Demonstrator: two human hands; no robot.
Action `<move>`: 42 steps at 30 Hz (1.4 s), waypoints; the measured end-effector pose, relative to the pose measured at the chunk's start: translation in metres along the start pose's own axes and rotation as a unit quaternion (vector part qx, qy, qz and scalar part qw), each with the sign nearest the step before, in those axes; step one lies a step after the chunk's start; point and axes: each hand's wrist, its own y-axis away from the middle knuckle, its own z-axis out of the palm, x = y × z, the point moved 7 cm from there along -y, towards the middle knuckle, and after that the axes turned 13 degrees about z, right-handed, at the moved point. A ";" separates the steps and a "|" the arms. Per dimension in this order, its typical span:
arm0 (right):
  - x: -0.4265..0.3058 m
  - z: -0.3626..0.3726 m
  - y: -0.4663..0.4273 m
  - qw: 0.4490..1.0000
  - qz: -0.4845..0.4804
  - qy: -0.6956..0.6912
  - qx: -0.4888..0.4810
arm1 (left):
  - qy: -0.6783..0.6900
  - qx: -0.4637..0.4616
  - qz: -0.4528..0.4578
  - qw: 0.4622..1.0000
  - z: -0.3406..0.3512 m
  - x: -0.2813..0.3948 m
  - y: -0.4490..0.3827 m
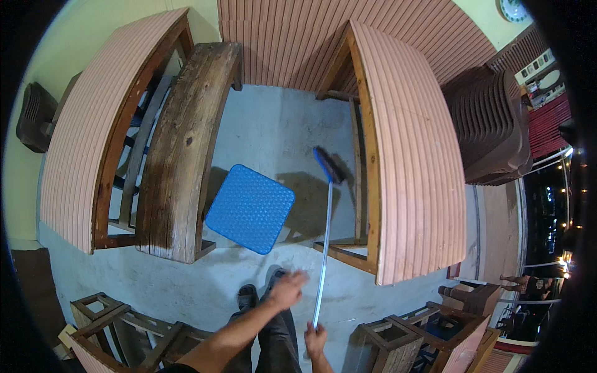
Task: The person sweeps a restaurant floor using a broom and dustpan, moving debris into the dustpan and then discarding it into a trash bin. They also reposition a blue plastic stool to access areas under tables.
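A push broom (329,165) with a blue head and dark bristles touches the floor beside the right-hand table. Its long pale handle runs down to my right hand (316,339), which is closed around the lower end. My left hand (289,290) hovers above my shoes, slightly blurred, fingers apart, left of the handle and not touching it. Just beyond that hand stands a blue plastic stool (250,209) with a textured square top, between a worn wooden bench (179,154) and the broom.
Tables with pink ribbed tops stand at left (107,107) and right (415,154). Stacked brown plastic chairs (489,126) are beyond the right one. Wooden furniture fills both lower corners (158,345), (396,345). A ribbed wall panel (280,51) closes the far end. Another person (534,285) is far right.
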 end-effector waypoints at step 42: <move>0.040 0.120 -0.027 0.985 0.062 0.105 0.122 | -0.256 0.076 -0.075 0.961 -0.176 -0.278 -0.178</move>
